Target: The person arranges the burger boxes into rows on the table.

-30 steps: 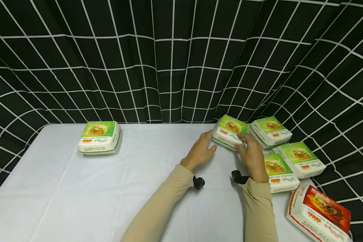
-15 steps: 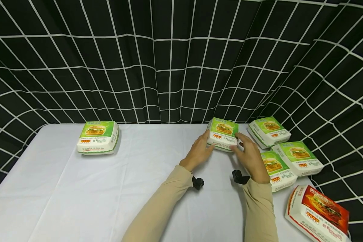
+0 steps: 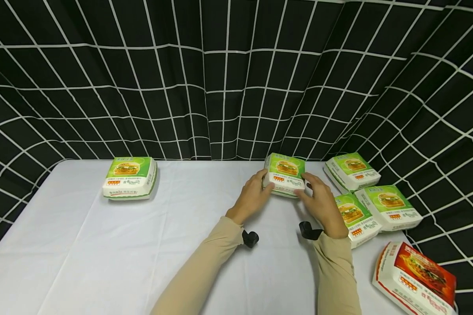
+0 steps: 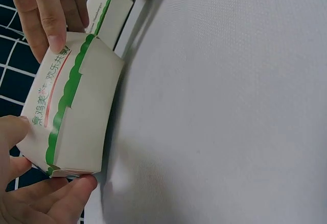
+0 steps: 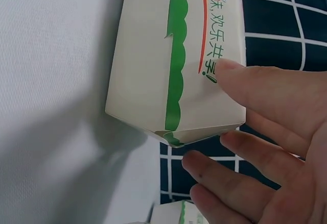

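In the head view, a green-and-white burger box [image 3: 285,174] sits between both hands near the table's back edge. My left hand [image 3: 250,199] grips its left front corner, thumb on the front and fingers along the side. Holding the opposite corner, my right hand [image 3: 321,203] has its thumb on the front face. In the right wrist view the index finger touches the box's side, while the other fingers [image 5: 230,183] spread away from it. The left wrist view shows the box's white front [image 4: 89,112] with a green scalloped band. Whether its base touches the cloth is unclear.
Three more green burger boxes, one at the back [image 3: 352,170], one at the right [image 3: 390,206] and one partly behind my right wrist [image 3: 356,218], stand on the right. A red burger box [image 3: 415,278] lies nearer. Another green box [image 3: 129,178] stands far left. Gridded black cloth [image 3: 220,78] surrounds the table.
The held box has moved left, away from the other boxes, and turned straighter. Both hands moved left with it. The green box beside my right wrist has shifted slightly left.
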Tool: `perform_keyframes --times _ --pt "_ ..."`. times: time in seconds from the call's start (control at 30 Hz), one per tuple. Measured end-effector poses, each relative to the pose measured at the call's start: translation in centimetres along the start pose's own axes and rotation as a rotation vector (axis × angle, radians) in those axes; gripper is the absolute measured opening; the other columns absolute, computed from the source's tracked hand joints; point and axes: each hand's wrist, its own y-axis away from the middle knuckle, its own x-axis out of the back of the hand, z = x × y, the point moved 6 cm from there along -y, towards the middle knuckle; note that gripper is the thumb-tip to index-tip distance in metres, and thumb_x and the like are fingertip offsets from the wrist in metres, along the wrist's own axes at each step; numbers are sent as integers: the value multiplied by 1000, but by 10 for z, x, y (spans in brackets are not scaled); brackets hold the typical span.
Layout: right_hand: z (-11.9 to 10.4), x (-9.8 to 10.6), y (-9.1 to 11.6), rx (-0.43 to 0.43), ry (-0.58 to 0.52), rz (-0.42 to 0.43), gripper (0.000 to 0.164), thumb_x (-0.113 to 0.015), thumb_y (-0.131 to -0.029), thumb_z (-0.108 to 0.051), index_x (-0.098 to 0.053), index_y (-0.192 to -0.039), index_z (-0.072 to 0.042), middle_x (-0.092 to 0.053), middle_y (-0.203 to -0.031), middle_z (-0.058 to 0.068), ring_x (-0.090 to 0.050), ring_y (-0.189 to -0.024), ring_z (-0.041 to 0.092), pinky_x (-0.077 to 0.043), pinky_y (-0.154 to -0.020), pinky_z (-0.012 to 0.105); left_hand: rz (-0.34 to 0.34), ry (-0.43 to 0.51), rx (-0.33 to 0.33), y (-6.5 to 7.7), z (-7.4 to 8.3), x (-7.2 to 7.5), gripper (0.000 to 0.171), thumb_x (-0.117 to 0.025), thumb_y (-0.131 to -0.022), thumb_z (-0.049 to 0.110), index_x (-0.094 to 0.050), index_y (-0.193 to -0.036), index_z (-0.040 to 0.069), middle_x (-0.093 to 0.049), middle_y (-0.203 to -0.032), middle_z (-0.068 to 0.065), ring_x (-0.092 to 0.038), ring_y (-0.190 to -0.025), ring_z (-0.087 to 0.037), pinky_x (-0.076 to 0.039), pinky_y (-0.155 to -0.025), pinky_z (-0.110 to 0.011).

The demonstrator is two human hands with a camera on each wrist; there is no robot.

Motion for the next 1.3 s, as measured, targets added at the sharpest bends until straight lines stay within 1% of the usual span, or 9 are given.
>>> perform_keyframes --times 0.13,0.23,0.4,0.47,0.73,0.83,1.03,1.17,1.3 --pt "-4 -3 -2 20 -48 -5 59 -67 -94 -10 -43 -143 10 -39 -150 32 -51 -128 48 -47 -104 54 12 1 -1 2 -3 5 53 -56 -101 27 -44 -147 5 -62 -126 -17 -61 -109 -23 -51 -98 -40" --pt "-7 -6 -4 35 -87 -2 58 -67 -93 -7 -42 -142 12 -38 -150 32 -51 -128 48 -48 -104 52 24 6 -4 4 -5 10 52 -57 -101 27 -45 -146 5 -63 -114 -13 -58 -92 -19 -51 -87 -36" --pt "-13 -10 -6 68 -123 5 57 -68 -92 -5 -44 -141 12 -39 -149 32 -53 -126 49 -49 -103 51 35 15 -4 9 -10 18 52 -57 -100 27 -45 -146 6 -60 -100 -9 -53 -83 -15 -47 -73 -28" --pt "-16 -12 -7 75 -131 0 58 -68 -92 -5 -44 -141 12 -39 -150 32 -51 -128 48 -49 -103 51 43 24 -5 10 -12 21 51 -57 -100 26 -46 -146 5 -59 -99 -9 -52 -82 -15 -45 -70 -27" --pt "-23 -17 -9 87 -164 -10 57 -68 -92 -4 -44 -142 11 -39 -151 30 -44 -137 44 -48 -104 51 70 35 -5 16 -15 32 51 -59 -99 25 -47 -144 3 -63 -119 -15 -56 -86 -16 -49 -73 -28" --pt "-27 -20 -9 103 -174 -12 57 -68 -91 -3 -45 -141 12 -40 -150 30 -44 -137 44 -48 -104 51 77 28 6 20 -17 35 51 -60 -99 25 -47 -144 3 -63 -120 -16 -58 -88 -17 -51 -77 -31" --pt "-36 -29 -10 133 -181 -15 58 -70 -90 -3 -46 -140 11 -41 -150 29 -53 -129 44 -50 -103 49 91 39 15 29 -21 44 51 -59 -100 24 -47 -144 1 -63 -119 -18 -61 -95 -23 -53 -85 -39" --pt "-43 -34 -9 153 -174 -14 59 -71 -89 -2 -46 -140 10 -42 -149 29 -58 -121 45 -51 -102 49 107 46 18 34 -25 51 51 -59 -99 23 -47 -143 1 -61 -127 -20 -65 -100 -25 -55 -87 -40" --pt "-50 -39 -8 178 -179 -19 59 -71 -87 2 -47 -140 10 -42 -148 29 -61 -116 46 -51 -101 50 122 39 24 39 -28 58 50 -59 -99 22 -47 -143 0 -61 -128 -20 -65 -100 -26 -56 -86 -40"
